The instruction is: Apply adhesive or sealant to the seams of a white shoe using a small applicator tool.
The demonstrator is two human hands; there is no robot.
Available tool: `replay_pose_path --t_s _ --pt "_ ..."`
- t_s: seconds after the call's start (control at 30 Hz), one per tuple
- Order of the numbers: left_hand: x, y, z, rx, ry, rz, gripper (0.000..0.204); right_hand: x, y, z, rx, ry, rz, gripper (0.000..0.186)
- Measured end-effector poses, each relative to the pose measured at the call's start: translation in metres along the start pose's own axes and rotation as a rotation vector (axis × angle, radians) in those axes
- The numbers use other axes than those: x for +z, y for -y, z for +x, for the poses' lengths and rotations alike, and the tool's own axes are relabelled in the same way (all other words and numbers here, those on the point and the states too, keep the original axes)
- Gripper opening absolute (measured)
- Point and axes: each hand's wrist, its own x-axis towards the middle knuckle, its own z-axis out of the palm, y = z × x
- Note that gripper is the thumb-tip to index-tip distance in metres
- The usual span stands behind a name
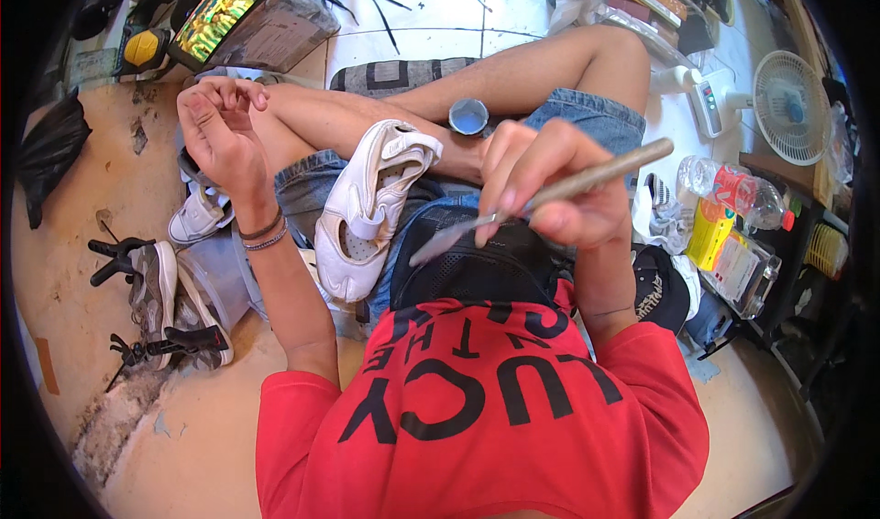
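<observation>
My right hand [559, 184] is closed around the wooden handle of a slim brush [587, 175], held in the air over my lap. The brush's pale tip slants down to the left, above a black mesh-fronted bag or cap [467, 262]. My left hand [220, 129] is raised on the left with loosely bent fingers, and nothing shows in it. Between my hands, a white shoe [353, 262] with cut-out openings rests on my lap, touched by neither hand. Just beyond it, a small round pot [468, 115] with greyish contents sits by my crossed legs.
At left, camouflage shoes [151, 290] carry black spring clamps [197, 339] near another white shoe [194, 218]. A lit screen [220, 15] leans on a box at the far left. To the right are a fan [790, 106], a plastic bottle [765, 203] and a yellow box [711, 232].
</observation>
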Motion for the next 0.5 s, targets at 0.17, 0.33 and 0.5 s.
replay_pose_path --t_s 0.17,0.33,0.5 --pt "-0.034 0.036 -0.002 -0.055 -0.018 -0.047 0.016 -0.05 -0.005 -0.018 -0.061 -0.502 -0.307 0.02" --pt "-0.059 0.07 -0.015 -0.189 -0.055 0.05 0.016 -0.09 -0.029 -0.04 0.246 -0.539 -0.76 0.016" --pt "-0.058 0.088 -0.015 -0.241 -0.051 0.12 0.015 -0.087 -0.048 -0.034 0.442 -0.25 -1.033 0.017"
